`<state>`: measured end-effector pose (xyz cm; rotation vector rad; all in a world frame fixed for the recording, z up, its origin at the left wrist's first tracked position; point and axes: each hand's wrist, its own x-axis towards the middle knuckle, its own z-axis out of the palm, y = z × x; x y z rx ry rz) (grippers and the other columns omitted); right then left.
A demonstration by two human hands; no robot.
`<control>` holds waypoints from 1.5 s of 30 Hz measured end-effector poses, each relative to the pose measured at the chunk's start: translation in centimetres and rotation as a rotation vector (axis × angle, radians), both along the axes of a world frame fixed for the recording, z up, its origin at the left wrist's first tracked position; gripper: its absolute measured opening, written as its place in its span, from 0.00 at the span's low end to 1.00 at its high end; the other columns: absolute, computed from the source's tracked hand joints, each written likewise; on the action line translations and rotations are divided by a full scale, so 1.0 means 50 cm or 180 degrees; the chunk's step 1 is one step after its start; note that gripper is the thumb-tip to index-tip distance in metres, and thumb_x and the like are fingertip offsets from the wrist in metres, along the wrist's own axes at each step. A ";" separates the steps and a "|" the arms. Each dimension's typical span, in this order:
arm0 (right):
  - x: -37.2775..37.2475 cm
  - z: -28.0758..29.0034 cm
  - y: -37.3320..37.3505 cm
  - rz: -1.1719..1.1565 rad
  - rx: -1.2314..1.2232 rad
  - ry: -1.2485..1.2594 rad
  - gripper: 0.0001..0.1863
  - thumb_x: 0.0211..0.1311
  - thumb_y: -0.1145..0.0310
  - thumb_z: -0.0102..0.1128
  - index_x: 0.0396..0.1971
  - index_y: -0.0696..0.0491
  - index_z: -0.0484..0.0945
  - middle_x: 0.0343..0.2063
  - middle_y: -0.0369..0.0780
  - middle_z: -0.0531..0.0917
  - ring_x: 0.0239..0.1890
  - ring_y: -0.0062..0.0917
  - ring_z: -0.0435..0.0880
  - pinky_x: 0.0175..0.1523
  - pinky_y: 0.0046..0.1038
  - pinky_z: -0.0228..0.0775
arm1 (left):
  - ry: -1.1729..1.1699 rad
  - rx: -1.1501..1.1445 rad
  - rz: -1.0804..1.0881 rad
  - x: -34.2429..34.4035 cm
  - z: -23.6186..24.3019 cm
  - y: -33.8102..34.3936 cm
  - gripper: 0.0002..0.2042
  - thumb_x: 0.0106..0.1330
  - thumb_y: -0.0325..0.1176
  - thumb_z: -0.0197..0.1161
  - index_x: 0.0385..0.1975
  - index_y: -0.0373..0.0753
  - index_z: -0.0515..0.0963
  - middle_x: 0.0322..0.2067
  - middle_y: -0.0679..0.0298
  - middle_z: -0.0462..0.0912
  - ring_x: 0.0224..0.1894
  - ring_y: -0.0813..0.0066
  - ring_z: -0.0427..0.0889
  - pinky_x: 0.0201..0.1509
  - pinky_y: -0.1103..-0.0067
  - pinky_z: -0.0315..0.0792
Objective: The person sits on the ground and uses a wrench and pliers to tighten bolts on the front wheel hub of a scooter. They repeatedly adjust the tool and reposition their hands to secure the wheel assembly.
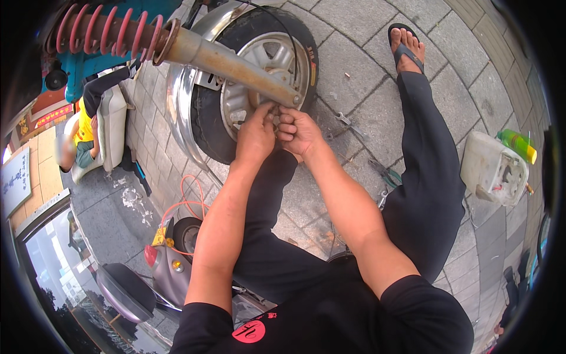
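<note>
Both my hands meet at the hub of a scooter-type wheel, just below the lower end of a rusty shock absorber [236, 68] with a pink coil spring [109, 32]. My left hand [256, 134] is closed, its fingertips pinched near the axle. Beside it, my right hand [299, 131] has its fingers curled in, with thumb and forefinger pressed together. Whatever the fingertips hold is hidden or too small to name. Around the silver rim [233, 105] runs a black tire [207, 127], with a chrome fender [181, 94] along its left side.
Right of my hands, a wrench [352, 125] and green-handled pliers [386, 174] lie on grey paving. Farther right stand a cut white plastic container [480, 168] and a green bottle [514, 143]. A parked scooter [177, 268] is lower left; a person [87, 127] sits at far left.
</note>
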<state>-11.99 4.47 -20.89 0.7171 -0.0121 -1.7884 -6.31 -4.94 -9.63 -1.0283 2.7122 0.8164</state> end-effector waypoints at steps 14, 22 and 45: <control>0.001 -0.004 -0.006 0.0008 -0.0107 -0.0086 0.06 0.73 0.70 0.62 0.36 0.45 0.72 0.19 0.26 0.72 0.15 0.12 0.65 0.20 0.20 0.53 | -0.0010 0.0142 0.0123 -0.002 0.006 0.000 0.16 0.78 0.31 0.56 0.62 0.43 0.79 0.51 0.45 0.87 0.56 0.42 0.85 0.58 0.60 0.79; 0.003 0.003 -0.005 -0.0052 0.0044 -0.0058 0.06 0.72 0.70 0.63 0.36 0.45 0.73 0.19 0.26 0.73 0.15 0.12 0.65 0.20 0.20 0.53 | -0.0085 0.0010 0.0014 0.000 0.005 0.003 0.16 0.78 0.33 0.56 0.62 0.44 0.79 0.48 0.42 0.87 0.53 0.38 0.85 0.54 0.55 0.79; -0.004 -0.001 -0.002 0.0036 0.0112 0.0082 0.05 0.72 0.71 0.63 0.37 0.49 0.75 0.20 0.28 0.73 0.16 0.14 0.66 0.21 0.20 0.55 | -0.0213 0.0235 0.0020 -0.008 0.006 -0.004 0.16 0.79 0.32 0.55 0.63 0.45 0.77 0.49 0.41 0.86 0.55 0.36 0.83 0.55 0.55 0.78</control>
